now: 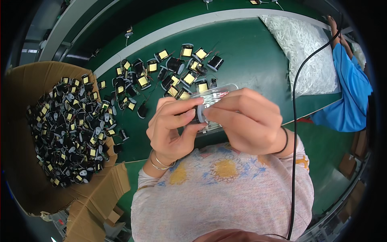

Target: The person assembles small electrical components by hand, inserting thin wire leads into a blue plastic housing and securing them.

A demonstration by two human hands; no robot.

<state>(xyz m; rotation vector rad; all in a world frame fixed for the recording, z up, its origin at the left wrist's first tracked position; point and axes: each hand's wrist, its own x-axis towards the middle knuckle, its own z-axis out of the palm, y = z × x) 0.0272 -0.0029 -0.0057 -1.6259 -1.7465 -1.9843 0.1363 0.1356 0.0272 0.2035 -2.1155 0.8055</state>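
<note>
In the head view, at frame centre, the left hand (173,125) pinches a small black coil component (198,115) steady between thumb and fingers, while the right hand (246,119) grips its other side over a clear plastic tray (223,88). More black-and-yellow coil parts (169,72) lie on the green table (250,52); a cardboard box (24,101) at left holds many more.
</note>
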